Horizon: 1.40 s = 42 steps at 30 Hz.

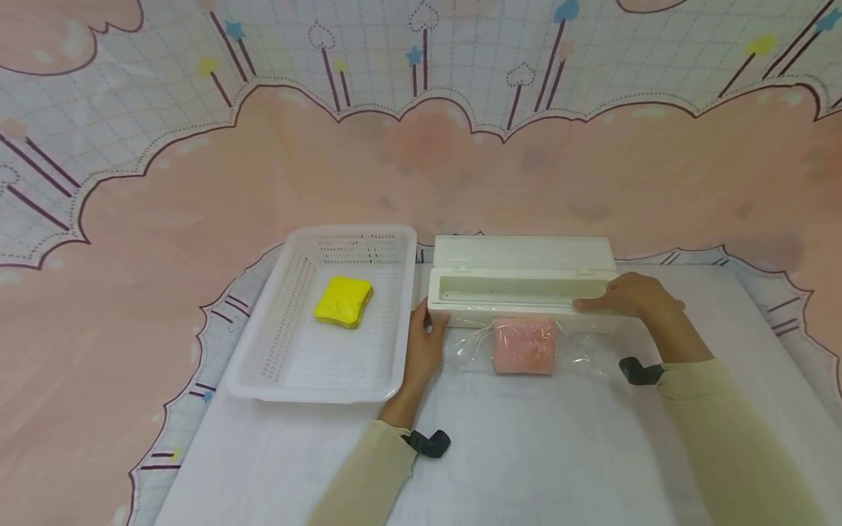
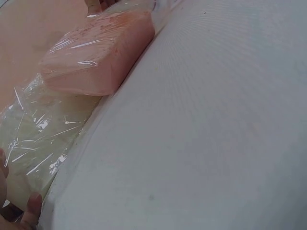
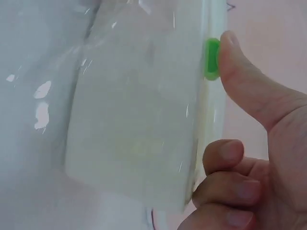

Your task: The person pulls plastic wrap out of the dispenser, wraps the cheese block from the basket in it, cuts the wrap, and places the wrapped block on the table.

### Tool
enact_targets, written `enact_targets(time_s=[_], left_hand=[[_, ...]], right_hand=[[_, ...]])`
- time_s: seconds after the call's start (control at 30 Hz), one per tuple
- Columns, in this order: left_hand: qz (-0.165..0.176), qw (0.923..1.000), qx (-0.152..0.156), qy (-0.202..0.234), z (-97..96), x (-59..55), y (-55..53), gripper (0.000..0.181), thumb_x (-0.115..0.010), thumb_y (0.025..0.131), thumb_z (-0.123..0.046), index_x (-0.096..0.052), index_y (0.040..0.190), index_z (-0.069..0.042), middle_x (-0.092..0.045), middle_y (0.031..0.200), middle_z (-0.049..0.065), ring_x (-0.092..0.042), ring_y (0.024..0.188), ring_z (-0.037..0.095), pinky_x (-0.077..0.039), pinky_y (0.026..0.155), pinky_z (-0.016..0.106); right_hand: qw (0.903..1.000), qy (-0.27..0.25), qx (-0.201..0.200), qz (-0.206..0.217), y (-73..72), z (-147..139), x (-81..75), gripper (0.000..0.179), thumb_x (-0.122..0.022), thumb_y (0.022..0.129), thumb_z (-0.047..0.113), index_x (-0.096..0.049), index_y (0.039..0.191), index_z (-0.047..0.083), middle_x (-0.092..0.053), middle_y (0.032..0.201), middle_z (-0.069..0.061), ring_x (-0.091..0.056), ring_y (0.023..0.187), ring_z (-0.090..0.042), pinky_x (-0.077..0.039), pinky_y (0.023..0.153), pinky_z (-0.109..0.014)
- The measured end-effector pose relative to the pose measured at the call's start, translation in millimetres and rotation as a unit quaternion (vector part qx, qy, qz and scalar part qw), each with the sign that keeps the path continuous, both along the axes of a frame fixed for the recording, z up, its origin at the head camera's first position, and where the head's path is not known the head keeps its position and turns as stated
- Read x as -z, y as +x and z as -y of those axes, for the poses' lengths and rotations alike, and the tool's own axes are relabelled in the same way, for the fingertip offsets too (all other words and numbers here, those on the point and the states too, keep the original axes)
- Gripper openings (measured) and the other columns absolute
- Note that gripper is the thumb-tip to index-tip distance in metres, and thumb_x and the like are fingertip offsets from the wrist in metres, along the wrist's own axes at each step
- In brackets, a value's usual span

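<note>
A white cling film dispenser box (image 1: 520,253) stands with its lid raised and its long trough showing. At its left end, my left hand (image 1: 424,347) grips the lower front corner. My right hand (image 1: 634,296) holds the opposite end, its thumb against a green slide cutter (image 3: 212,58) on the edge and its other fingers curled by the end of the box. Clear film (image 1: 470,349) hangs down the front face. Just before the box sits a pink rectangular block (image 1: 524,345), which the film covers in the left wrist view.
Left of the box is a white perforated plastic basket (image 1: 404,321), its rim close beside my left forearm. A yellow sponge-like block (image 1: 343,300) lies inside it. White cloth (image 1: 513,446) covers the table, and a patterned peach cloth (image 1: 368,168) spreads behind.
</note>
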State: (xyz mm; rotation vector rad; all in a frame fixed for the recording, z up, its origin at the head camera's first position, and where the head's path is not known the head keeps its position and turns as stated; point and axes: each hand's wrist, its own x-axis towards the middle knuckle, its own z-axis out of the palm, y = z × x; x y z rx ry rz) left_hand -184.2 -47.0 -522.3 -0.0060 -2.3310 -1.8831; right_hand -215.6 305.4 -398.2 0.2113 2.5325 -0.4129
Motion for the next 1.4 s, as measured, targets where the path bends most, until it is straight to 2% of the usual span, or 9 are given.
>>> enact_targets(time_s=[0.33,0.53,0.63,0.77,0.97,1.13,1.33,1.37,1.4], left_hand=[[0.0,1.0,-0.002,-0.006,-0.3,1.3,-0.1,0.053,-0.059,0.103,-0.025,-0.046,0.152,-0.008,-0.056,0.139,0.017,-0.054,0.133,0.032,-0.041,0.115,0.049],[-0.003,1.0,0.0,-0.006,-0.6,-1.1,0.9,0.053,-0.059,0.103,-0.024,-0.045,0.151,-0.007,-0.055,0.138,0.018,-0.054,0.132,0.033,-0.042,0.114,0.05],[-0.003,1.0,0.001,-0.006,-0.6,-1.4,0.9,0.052,-0.059,0.103,-0.023,-0.046,0.151,-0.007,-0.056,0.138,0.018,-0.054,0.132,0.033,-0.042,0.114,0.05],[-0.001,1.0,0.004,-0.008,-0.3,-0.7,0.9,0.052,-0.058,0.103,-0.023,-0.045,0.152,-0.008,-0.056,0.138,0.017,-0.054,0.132,0.031,-0.042,0.114,0.05],[-0.002,1.0,0.005,-0.003,0.1,0.6,0.1,0.052,-0.059,0.103,-0.022,-0.046,0.152,-0.008,-0.056,0.138,0.017,-0.055,0.131,0.031,-0.044,0.111,0.049],[0.052,0.9981,-0.011,0.03,-1.0,-3.9,-0.6,0.055,-0.062,0.103,-0.023,-0.044,0.152,-0.007,-0.053,0.143,0.019,-0.052,0.135,0.034,-0.043,0.113,0.05],[0.139,0.9801,-0.049,0.133,-8.9,-20.6,10.3,0.066,-0.062,0.099,-0.033,-0.036,0.152,-0.004,-0.039,0.159,0.019,-0.034,0.151,0.035,-0.03,0.123,0.05],[0.146,0.978,-0.062,0.136,-11.0,-23.4,13.6,0.067,-0.062,0.098,-0.034,-0.036,0.151,-0.004,-0.04,0.157,0.019,-0.036,0.149,0.034,-0.031,0.122,0.049],[0.151,0.9768,-0.072,0.134,-13.0,-25.1,16.5,0.067,-0.062,0.098,-0.036,-0.036,0.15,-0.003,-0.042,0.153,0.02,-0.041,0.144,0.034,-0.036,0.119,0.049]], right_hand=[[0.9983,-0.057,0.013,0.001,6.1,-43.8,11.1,0.116,-0.064,0.082,0.077,-0.04,0.138,-0.021,-0.046,0.134,-0.044,-0.053,0.117,-0.055,-0.053,0.089,-0.061],[0.9859,-0.158,0.052,0.018,8.2,-62.0,16.2,0.079,-0.069,0.087,0.066,-0.054,0.113,-0.008,-0.064,0.106,-0.016,-0.066,0.093,-0.022,-0.051,0.075,-0.033],[0.9756,-0.208,0.065,0.028,11.0,-65.2,16.5,0.079,-0.069,0.092,0.057,-0.054,0.128,-0.01,-0.07,0.118,-0.015,-0.072,0.102,-0.023,-0.049,0.072,-0.029],[0.9655,-0.241,0.093,0.033,13.6,-63.0,18.2,0.076,-0.07,0.093,0.052,-0.054,0.135,-0.009,-0.076,0.106,-0.004,-0.073,0.099,-0.019,-0.038,0.065,-0.03],[0.9502,-0.288,0.117,0.027,25.4,-61.6,33.0,0.083,-0.06,0.097,0.059,-0.042,0.146,-0.005,-0.069,0.122,-0.004,-0.065,0.111,-0.021,-0.052,0.085,-0.029],[0.9104,-0.393,0.128,0.003,39.6,-55.9,53.8,0.087,-0.045,0.103,0.06,-0.023,0.157,-0.006,-0.056,0.135,-0.008,-0.065,0.112,-0.011,-0.056,0.093,-0.025],[0.8147,-0.559,0.152,-0.032,59.6,-45.5,74.1,0.056,-0.036,0.108,0.053,-0.04,0.149,0.015,-0.052,0.127,0.0,-0.068,0.106,-0.007,-0.056,0.095,-0.023],[0.8048,-0.571,0.157,-0.035,61.9,-43.5,76.7,0.052,-0.037,0.108,0.05,-0.041,0.146,0.016,-0.052,0.126,0.001,-0.068,0.107,-0.008,-0.056,0.095,-0.024],[0.8085,-0.564,0.162,-0.04,64.4,-41.3,78.8,0.054,-0.04,0.108,0.051,-0.038,0.148,0.015,-0.052,0.129,-0.001,-0.068,0.106,-0.006,-0.056,0.095,-0.024]])
